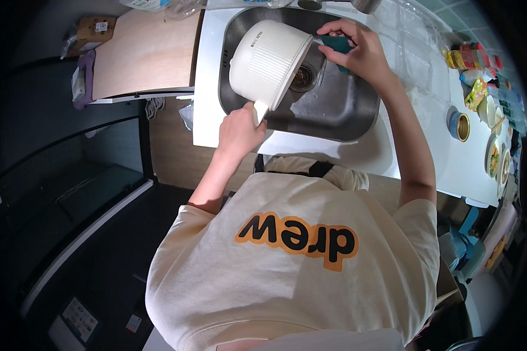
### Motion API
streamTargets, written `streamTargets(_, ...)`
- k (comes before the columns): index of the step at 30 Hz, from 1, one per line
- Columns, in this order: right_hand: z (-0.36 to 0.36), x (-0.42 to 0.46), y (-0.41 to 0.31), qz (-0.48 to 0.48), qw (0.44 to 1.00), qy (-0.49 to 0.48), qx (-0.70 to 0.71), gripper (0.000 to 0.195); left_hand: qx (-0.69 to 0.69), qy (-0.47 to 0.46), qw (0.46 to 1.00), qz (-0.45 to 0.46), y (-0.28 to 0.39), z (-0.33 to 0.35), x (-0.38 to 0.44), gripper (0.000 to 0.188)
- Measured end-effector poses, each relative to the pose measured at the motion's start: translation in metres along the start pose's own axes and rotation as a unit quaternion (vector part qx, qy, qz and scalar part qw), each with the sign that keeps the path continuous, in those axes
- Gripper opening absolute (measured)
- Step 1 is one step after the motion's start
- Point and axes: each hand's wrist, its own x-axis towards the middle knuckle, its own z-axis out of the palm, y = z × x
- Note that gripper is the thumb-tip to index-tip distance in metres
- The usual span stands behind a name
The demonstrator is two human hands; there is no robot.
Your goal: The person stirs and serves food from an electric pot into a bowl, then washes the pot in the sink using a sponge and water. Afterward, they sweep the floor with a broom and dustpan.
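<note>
My left hand (243, 131) grips the short handle of a white ribbed pot (265, 61), which is tilted on its side over the stainless steel sink (351, 116). The pot's opening faces right and its inside is hidden from me. To the right of the rim, my right hand (360, 50) pinches a dark green scouring pad (337, 44) between thumb and fingers. Below the pot's rim the sink drain (303, 77) shows, with small brownish scraps in its strainer.
Clear plastic containers (421, 66) line the counter right of the sink. Farther right are a blue-sided tin (459, 126), bottles with red caps (470, 59), bowls (487, 109) and a plate of food (493, 160). A wooden board surface (149, 52) holds a cardboard box (91, 35) at left.
</note>
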Motion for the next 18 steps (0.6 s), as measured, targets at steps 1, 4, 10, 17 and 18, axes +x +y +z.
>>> streamTargets(1,-0.002,-0.003,0.001,0.043,0.999,-0.011,-0.006,0.022,-0.003,0.001,1.0,-0.003,0.001,-0.001,-0.001,0.029)
streamTargets(4,-0.001,-0.013,0.017,-0.07,0.997,-0.019,-0.01,0.022,0.002,-0.001,1.0,-0.013,0.005,-0.003,-0.002,0.029)
streamTargets(10,0.002,-0.01,0.015,-0.106,0.992,0.054,-0.031,0.022,0.008,-0.001,1.0,-0.014,0.003,0.0,-0.001,0.028)
streamTargets(17,0.007,-0.008,0.007,-0.03,0.997,0.015,-0.069,0.017,0.015,-0.001,1.0,-0.015,0.005,0.0,-0.001,0.029)
streamTargets(18,0.009,-0.007,0.008,-0.027,0.998,0.009,-0.055,0.017,0.016,-0.002,1.0,-0.018,0.006,-0.001,-0.001,0.029)
